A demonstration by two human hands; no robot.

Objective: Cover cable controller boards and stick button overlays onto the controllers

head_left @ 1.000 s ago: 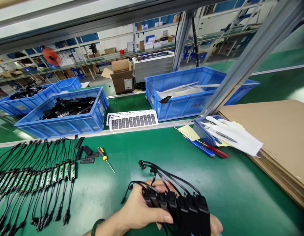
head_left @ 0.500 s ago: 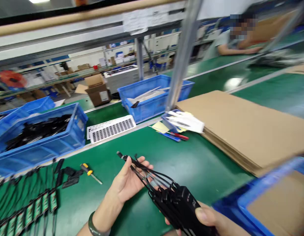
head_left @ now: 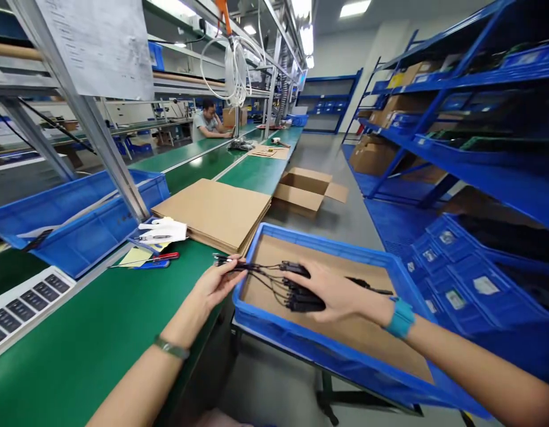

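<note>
A bundle of black cased devices with cables (head_left: pixel 303 299) is held over the blue bin (head_left: pixel 321 234), whose bottom is lined with brown cardboard. My right hand (head_left: pixel 330 290) grips the cased end from above, its fingers spread across the black boxes. More black cable sticks out to the right, beyond that hand. My left hand (head_left: pixel 219 281) pinches the cable ends near the bin's left rim, above the green table edge. Whether the boxes touch the cardboard I cannot tell.
Stacked cardboard sheets (head_left: pixel 216 210) lie on the green table (head_left: pixel 123 320), near screwdrivers (head_left: pixel 165 257) and white gloves (head_left: pixel 163 230). An open carton (head_left: pixel 307 190) stands on the floor. Blue shelving (head_left: pixel 434 127) and stacked bins (head_left: pixel 461 284) are at right. A person (head_left: pixel 207 121) sits far back.
My view has swung right. Both hands have carried the black bundle from above the green table to the blue bin, and my right hand now holds it from above.
</note>
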